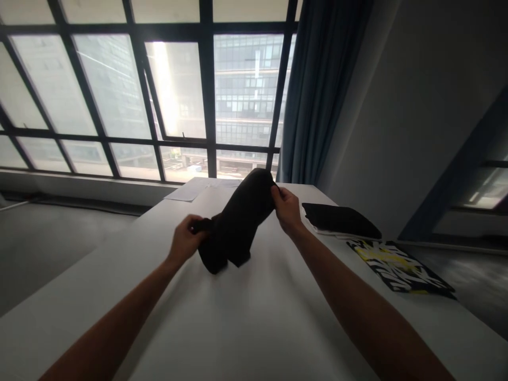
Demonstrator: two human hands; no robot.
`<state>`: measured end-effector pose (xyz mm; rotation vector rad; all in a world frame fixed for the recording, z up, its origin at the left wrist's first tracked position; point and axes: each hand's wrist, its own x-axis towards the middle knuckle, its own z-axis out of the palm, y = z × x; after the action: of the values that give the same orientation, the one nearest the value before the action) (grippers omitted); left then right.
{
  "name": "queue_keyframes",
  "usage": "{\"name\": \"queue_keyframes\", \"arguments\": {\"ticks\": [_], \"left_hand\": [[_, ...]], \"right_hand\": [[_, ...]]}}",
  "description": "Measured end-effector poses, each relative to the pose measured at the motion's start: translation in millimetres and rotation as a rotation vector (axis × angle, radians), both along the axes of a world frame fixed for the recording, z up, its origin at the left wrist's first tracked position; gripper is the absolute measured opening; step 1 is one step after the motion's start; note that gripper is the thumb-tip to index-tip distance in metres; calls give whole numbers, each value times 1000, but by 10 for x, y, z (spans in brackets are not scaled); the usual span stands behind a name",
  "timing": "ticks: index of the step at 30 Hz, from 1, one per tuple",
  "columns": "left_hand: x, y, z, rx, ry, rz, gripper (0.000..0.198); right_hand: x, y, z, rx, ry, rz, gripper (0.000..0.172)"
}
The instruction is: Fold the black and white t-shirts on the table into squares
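A piece of black cloth [238, 217], bunched and tilted, hangs just above the white table between my two hands. Its exact kind of garment cannot be made out. At its lower left end my left hand [188, 236] pinches a gathered bit of the fabric. Higher up on the right, my right hand [286, 207] grips the upper edge between thumb and fingers. The lower folds droop towards the tabletop, and I cannot tell whether they touch it.
The white table [238, 328] stretches towards the windows. On its right lie a folded black cloth [341, 219] over something white and a black, white and yellow patterned folded cloth [400, 267]. White paper sheets [186, 190] lie at the far end. A blue curtain [321, 95] hangs behind.
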<state>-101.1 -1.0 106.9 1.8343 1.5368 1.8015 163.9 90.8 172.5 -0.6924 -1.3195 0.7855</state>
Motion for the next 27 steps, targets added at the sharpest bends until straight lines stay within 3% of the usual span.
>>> {"name": "queue_keyframes", "arguments": {"ticks": [3,6,8,10,12,15,17,19,22,24,27], "left_hand": [[-455,-21,383,290,187,341,12],[-758,-155,484,379,348,463,19],[-861,-237,341,292,434,438,21],[-897,-258,77,108,516,374,16],[-875,-205,-231,-124,580,284,28],[-739,-49,-608,-435,703,123,63],[-611,50,-737,-564,791,-1,77],[-503,119,-767,-596,855,-93,75],[-489,165,-707,-611,899,-79,51],[-617,165,-665,-690,937,65,38],[-979,153,-665,-864,979,375,32]], "right_hand": [[-112,334,-111,-88,96,-50,48],[-274,513,-423,-459,-42,72,41],[-395,506,-691,-648,-242,212,38],[-515,405,-925,-694,-344,300,36],[-619,246,-1069,-695,-469,427,37],[-706,4,-1089,-629,-620,750,36],[-695,-81,-1009,-546,-629,890,36],[-619,-69,-912,-460,-531,786,36],[-398,73,-867,-418,-224,326,28],[-192,164,-954,-471,-126,104,21],[258,206,-1190,-513,-326,-27,20]]}}
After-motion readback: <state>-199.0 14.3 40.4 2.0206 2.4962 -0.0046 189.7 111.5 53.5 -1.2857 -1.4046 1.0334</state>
